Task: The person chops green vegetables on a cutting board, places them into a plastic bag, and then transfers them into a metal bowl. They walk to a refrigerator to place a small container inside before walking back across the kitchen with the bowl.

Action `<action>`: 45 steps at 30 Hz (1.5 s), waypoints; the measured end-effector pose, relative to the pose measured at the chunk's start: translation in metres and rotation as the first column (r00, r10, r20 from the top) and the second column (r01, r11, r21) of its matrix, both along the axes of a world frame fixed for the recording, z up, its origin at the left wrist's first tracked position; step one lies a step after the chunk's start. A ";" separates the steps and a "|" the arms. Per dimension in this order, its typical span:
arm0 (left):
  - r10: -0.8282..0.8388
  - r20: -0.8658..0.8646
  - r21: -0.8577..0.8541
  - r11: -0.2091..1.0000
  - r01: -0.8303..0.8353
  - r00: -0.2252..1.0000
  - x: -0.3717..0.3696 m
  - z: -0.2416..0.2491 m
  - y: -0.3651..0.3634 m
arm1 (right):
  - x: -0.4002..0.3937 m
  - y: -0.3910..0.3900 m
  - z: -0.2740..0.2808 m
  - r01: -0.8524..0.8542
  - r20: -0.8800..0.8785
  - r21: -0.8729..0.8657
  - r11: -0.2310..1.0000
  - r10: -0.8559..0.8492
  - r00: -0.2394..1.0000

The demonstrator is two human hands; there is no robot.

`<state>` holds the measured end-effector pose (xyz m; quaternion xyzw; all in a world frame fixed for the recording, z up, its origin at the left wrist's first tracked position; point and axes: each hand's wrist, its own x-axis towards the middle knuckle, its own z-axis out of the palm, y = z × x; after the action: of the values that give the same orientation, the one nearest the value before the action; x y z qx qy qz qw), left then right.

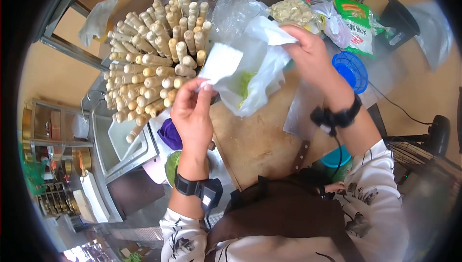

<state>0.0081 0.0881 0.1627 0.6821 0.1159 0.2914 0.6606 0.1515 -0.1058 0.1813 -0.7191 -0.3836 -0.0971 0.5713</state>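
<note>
Brown apron (284, 216) below; left grip (192, 117) and right grip (313, 60) pinch white bag (262, 91) over wooden board (260, 141), sink (108, 153) leftward

From the wearer's head, the single camera looks forward and down, its wide, dark-rimmed view taking in the left hand (192, 115) and right hand (313, 60) at close range.

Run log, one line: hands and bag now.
left hand: holding translucent white plastic bag | right hand: holding bag's other side | bag: green contents showing
</note>
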 end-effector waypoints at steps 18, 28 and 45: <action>-0.590 -0.281 0.435 0.625 0.648 0.757 -0.091 0.019 -0.011 | -0.162 0.013 0.046 -0.731 -0.109 0.105 0.674 0.738 0.666; -0.691 -0.274 0.174 0.648 0.741 0.669 -0.152 0.050 0.017 | -0.073 -0.007 -0.163 0.023 -0.420 -0.362 0.932 -0.185 0.888; -0.445 -0.037 0.004 0.895 0.445 0.895 -0.214 0.047 0.049 | -0.128 0.076 -0.241 -0.253 0.075 -0.570 0.781 0.356 0.931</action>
<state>-0.2056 0.1373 0.2100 0.6996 -0.0335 0.1214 0.7034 0.0233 -0.0296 -0.0601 -0.7692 -0.5561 0.0476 0.3110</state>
